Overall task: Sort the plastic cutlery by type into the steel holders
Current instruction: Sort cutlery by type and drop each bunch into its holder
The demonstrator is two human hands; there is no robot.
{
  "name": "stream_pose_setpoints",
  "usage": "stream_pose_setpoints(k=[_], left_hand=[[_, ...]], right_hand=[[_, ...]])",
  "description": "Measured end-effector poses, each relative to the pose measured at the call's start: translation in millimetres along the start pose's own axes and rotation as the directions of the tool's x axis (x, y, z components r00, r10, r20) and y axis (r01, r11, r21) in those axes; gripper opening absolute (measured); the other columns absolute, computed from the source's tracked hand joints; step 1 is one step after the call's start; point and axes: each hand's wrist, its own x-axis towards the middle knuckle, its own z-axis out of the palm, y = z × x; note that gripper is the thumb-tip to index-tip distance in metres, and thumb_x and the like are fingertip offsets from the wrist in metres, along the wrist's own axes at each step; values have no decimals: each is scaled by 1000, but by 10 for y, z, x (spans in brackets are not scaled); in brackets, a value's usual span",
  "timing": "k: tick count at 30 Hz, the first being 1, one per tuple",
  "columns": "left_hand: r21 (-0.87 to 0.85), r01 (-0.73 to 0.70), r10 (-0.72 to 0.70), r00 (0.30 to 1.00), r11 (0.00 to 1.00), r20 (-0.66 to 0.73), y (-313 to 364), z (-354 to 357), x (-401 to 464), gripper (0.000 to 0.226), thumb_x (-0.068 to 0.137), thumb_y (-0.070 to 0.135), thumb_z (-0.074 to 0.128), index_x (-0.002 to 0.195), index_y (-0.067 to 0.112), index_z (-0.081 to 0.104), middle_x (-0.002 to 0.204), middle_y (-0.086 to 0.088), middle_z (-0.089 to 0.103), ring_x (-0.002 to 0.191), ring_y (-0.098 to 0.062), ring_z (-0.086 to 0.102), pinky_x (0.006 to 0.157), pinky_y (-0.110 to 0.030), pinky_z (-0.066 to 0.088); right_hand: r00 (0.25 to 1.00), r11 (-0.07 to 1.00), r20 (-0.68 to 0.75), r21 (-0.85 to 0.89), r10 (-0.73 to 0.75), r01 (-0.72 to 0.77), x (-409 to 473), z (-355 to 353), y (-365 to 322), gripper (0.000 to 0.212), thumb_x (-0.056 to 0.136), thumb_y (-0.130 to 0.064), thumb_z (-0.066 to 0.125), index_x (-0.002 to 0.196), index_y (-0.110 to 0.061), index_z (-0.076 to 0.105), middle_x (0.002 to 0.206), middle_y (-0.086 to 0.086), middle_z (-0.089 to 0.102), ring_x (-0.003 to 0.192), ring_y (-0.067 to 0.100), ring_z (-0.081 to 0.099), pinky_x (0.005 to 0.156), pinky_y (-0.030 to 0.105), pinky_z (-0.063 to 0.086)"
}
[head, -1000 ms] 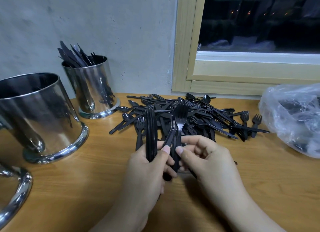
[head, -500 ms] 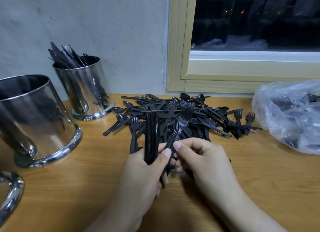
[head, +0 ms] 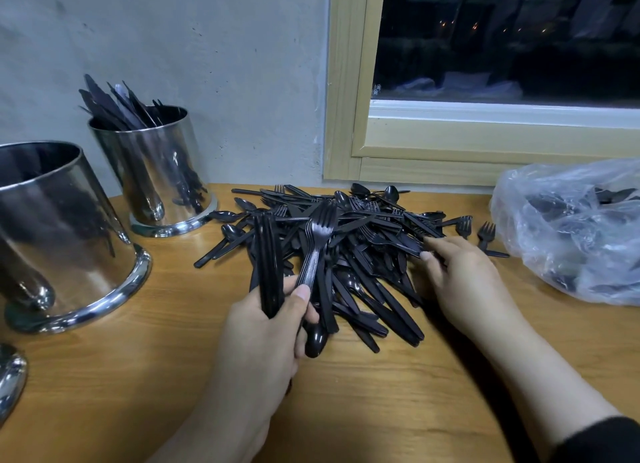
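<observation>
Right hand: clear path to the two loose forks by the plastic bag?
Probably yes. The right hand is at the pile's right edge, and the two forks lie uncovered on bare table just beyond its fingers.

**Black Cutlery and Shiny Steel Holders**

A big pile of black plastic cutlery (head: 349,241) lies on the wood, with forks, spoons and knives all mixed up. A bunch of knives (head: 267,255) stands up out of the pile, held near its bottom end. Beside it a stack of forks (head: 317,241) points up too, prongs on top. The far steel holder (head: 156,172) stands by the wall with black knives sticking out. The near steel holder (head: 59,227) is bigger and stands closer.
</observation>
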Motion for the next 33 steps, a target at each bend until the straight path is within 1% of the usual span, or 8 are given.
stream_pose_setpoints(k=[4,8,16,24,26,28,31,33], left_hand=[[-18,-7,6,1000,1000,-15,-4,-3,-2,33,102,21,59,82,42,74,69,-15,64,47,-15,46,41,-29,37],[17,-11,11,1000,1000,-12,-28,-21,14,27,102,22,60,79,21,73,55,-12,55,42,-15,43,39,-25,37],[9,-7,7,1000,1000,-16,-33,-25,21,30,101,24,60,78,39,73,59,-13,58,45,-14,45,42,-28,39],[66,35,-38,998,997,45,-33,-37,4,33,102,29,60,72,19,70,52,-7,52,45,-17,44,44,-30,37],[68,37,-40,999,997,36,-20,-35,9,32,102,28,60,74,19,71,54,-11,55,45,-18,45,44,-30,38],[51,29,-29,1000,998,9,-8,-24,20,26,102,26,59,79,28,72,62,-15,63,49,-19,50,45,-31,40],[39,30,-30,999,999,-24,4,-9,25,27,102,25,60,81,37,72,66,-8,70,53,-24,56,48,-34,41],[36,43,-42,999,998,-28,16,2,12,28,102,24,60,79,35,72,66,-3,72,55,-25,61,51,-34,41]], right_hand=[[996,998,90,-63,29,-24,3,43,-34,27,102,-26,54,114,-8,71,115,14,66,109,35,59,89,39,45],[995,997,70,-44,68,-65,-14,12,-76,26,100,-26,58,109,-6,72,109,16,70,105,36,62,83,37,46],[985,989,125,77,115,-125,-39,-31,-135,40,94,-39,68,129,-20,66,110,1,73,110,23,64,85,29,46],[986,981,134,149,103,-122,-52,-39,-117,30,92,-26,71,123,-24,70,92,-11,65,92,12,60,79,25,41],[990,971,89,203,107,-123,-79,-79,-124,15,92,-25,71,106,-26,74,84,-10,70,84,8,65,70,24,44],[994,948,19,299,109,-110,-124,-151,-171,2,92,-24,70,91,-25,72,70,-10,69,66,-2,62,57,11,41],[995,885,-38,462,88,-61,-218,-230,-320,10,92,-27,71,82,-24,71,58,-8,63,52,6,51,53,19,39],[996,771,43,631,82,-90,-325,-232,-489,13,90,-26,72,79,-19,72,57,-4,61,49,5,46,52,19,39]])
